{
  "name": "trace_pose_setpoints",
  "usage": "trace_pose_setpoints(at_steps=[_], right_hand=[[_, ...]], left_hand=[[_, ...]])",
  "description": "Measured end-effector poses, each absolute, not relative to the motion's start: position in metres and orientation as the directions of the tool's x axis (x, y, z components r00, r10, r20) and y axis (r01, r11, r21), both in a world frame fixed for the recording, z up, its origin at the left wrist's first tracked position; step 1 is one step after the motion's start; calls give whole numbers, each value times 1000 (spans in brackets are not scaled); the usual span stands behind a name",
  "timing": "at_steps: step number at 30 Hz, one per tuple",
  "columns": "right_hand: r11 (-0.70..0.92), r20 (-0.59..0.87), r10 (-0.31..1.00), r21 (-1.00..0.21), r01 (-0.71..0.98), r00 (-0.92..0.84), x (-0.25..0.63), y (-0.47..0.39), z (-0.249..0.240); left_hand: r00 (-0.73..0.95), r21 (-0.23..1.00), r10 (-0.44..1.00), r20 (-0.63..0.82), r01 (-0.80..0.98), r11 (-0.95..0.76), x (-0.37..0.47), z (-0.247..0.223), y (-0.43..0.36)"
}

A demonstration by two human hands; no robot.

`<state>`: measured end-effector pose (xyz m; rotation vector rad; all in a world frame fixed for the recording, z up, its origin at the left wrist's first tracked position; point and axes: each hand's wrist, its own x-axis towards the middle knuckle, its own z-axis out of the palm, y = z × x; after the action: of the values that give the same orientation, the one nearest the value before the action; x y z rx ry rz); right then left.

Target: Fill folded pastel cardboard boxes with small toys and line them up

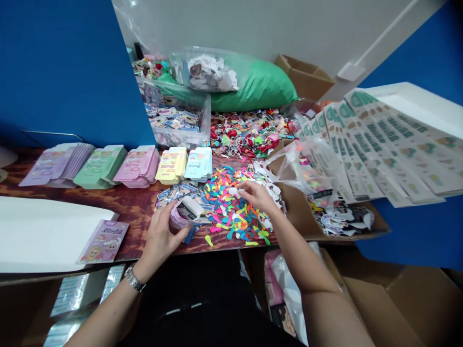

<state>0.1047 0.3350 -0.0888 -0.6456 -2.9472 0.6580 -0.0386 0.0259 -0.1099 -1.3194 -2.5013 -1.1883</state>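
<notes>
The left hand [159, 231] grips a purple box [177, 218], open end up, over cards [204, 204] on the bench [135, 207]. The box lies left of the right hand [258, 196], whose fingertips [243, 186] are at a white piece [233, 191] above balloons [238, 220]; whether pinched, one cannot tell.

Pale wall [289, 29] between blue panels [65, 67], mottled reddish-brown tabletop [135, 207].

I hold a box [176, 220] of smooth card; glossy plastic bag [269, 89] at one o'clock, matt cardboard carton [374, 306] at four, shiny metal wristband [134, 279] at eight.
</notes>
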Motion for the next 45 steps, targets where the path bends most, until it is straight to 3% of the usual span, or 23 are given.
trace_pose_setpoints(at_steps=[2,5,12,17,22,25,29,32,34,36,40,45], right_hand=[[826,-121,359,-420,375,-926,98,325,-94],[851,-156,380,-327,411,-912,91,315,-104],[894,37,350,-311,323,-936,95,309,-69],[893,201,119,-450,17,-972,86,274,-30],[952,189,32,-305,-28,-981,68,231,-42],[895,267,13,-433,-108,-964,64,220,-53],[726,394,31,-641,-250,-919,68,227,-52],[734,393,195,-666,-131,-899,64,259,-55],[759,308,360,-646,85,-880,52,293,-63],[778,171,506,-514,362,-845,35,332,-75],[746,98,628,-361,560,-772,-3,399,-101],[715,26,688,-196,671,-726,-40,429,-122]], left_hand=[[-624,603,677,390,728,324,-38,-111,27],[-612,586,684,398,743,323,-36,-110,28],[-604,505,685,407,774,382,-39,-114,37],[-581,494,697,420,791,362,-34,-117,56],[-534,431,721,441,831,352,-26,-114,66],[-545,438,704,455,826,355,-27,-114,67],[-622,587,688,374,733,343,-35,-117,67],[-670,683,676,307,650,334,-39,-116,67],[-691,721,663,289,612,323,-39,-114,67],[-691,739,660,293,602,302,-38,-112,67],[-648,704,676,351,659,265,-36,-111,65],[-533,628,734,420,755,189,-38,-107,64]])
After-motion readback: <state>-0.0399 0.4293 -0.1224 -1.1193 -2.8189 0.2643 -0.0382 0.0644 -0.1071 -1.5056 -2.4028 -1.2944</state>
